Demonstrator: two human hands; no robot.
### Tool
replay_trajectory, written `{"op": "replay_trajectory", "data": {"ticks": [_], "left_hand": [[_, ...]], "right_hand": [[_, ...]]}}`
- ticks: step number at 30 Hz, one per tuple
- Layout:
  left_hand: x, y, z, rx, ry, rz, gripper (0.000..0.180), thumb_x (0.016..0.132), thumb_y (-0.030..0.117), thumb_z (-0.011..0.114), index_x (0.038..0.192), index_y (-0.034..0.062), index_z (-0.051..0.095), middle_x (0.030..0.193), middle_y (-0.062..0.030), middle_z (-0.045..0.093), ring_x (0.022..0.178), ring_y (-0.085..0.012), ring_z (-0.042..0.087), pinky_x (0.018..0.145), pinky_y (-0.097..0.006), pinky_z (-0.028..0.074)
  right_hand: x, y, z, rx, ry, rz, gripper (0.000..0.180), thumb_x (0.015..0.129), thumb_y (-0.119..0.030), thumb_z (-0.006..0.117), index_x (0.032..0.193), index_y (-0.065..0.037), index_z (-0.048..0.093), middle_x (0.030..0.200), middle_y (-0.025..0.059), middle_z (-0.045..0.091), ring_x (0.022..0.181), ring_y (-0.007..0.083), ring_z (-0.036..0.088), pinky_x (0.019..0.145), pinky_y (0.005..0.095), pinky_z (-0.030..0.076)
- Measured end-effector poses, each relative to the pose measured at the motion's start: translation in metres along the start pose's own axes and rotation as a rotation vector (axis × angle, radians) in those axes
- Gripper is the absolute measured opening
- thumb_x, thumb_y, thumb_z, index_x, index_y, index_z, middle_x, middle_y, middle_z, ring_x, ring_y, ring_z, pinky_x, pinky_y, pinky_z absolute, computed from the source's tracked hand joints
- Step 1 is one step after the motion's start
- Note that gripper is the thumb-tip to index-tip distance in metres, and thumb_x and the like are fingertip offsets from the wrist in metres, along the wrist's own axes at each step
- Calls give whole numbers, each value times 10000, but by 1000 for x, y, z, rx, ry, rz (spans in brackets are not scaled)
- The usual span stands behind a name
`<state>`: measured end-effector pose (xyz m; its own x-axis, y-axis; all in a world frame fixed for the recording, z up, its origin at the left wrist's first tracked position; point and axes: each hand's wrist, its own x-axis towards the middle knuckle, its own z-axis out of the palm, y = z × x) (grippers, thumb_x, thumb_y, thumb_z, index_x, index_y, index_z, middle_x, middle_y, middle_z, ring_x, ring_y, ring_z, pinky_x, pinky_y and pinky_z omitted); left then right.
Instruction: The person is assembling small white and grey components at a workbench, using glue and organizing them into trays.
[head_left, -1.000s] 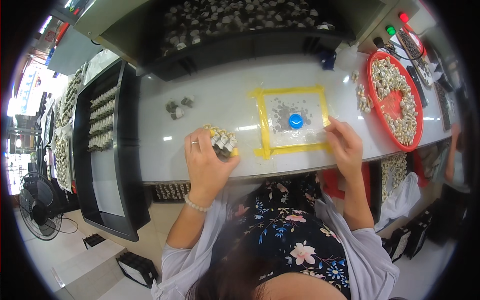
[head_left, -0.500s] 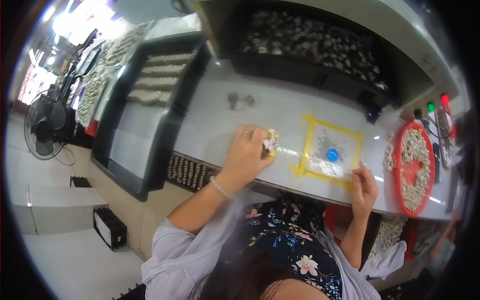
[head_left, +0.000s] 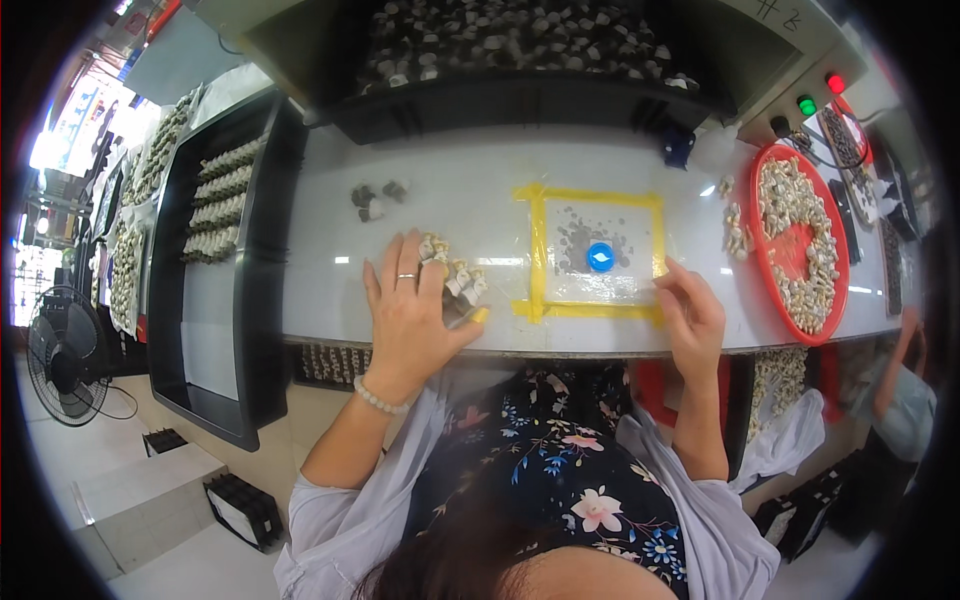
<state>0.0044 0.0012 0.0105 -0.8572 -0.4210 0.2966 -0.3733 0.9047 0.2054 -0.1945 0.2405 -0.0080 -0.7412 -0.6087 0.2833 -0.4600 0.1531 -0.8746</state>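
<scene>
My left hand (head_left: 408,310) rests low over the white table, thumb and fingers closed around a short row of small white-and-gold pieces (head_left: 458,280). Something yellow covers the tip of its thumb. To the right, my right hand (head_left: 695,318) has thumb and forefinger pinched together by the right edge of a yellow tape frame (head_left: 538,255); whether anything is between them is too small to tell. Inside the frame, a round blue cap-like piece (head_left: 600,258) with a white mark on top sits among grey spots. A few loose grey-and-white pieces (head_left: 372,206) lie beyond my left hand.
At left stands a deep black tray (head_left: 262,250) holding rows of similar pieces. A red oval basket (head_left: 757,235) of white pieces is at right, some spilled beside it. A dark bin (head_left: 520,110) lines the back. Another person's hand (head_left: 908,335) shows far right.
My view has turned, shifting the table leftward and upward in the picture. My left hand has moved left, away from the tape frame, with the row of pieces. My right hand stays by the frame.
</scene>
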Motion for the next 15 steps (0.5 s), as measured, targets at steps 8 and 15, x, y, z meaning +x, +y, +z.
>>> {"op": "replay_trajectory", "data": {"ticks": [8, 15], "left_hand": [[-6, -11, -10, -206, 3, -57, 707, 596, 264, 807, 1124, -18, 431, 1323, -236, 392, 1169, -406, 397, 972, -455, 351], [-3, 6, -7, -87, 21, -32, 676, 607, 247, 802, 1108, -23, 438, 1247, -226, 455, 1102, -386, 439, 933, -455, 375]], "right_hand": [[-1, 0, 0, 4, 5, -6, 361, 789, 77, 580, 1144, 18, 583, 863, 93, 608, 799, 169, 585, 738, 261, 456], [0, -2, 0, 1, 4, 1, 366, 785, 74, 585, 1144, 4, 589, 859, 90, 613, 787, 171, 590, 734, 264, 463]]}}
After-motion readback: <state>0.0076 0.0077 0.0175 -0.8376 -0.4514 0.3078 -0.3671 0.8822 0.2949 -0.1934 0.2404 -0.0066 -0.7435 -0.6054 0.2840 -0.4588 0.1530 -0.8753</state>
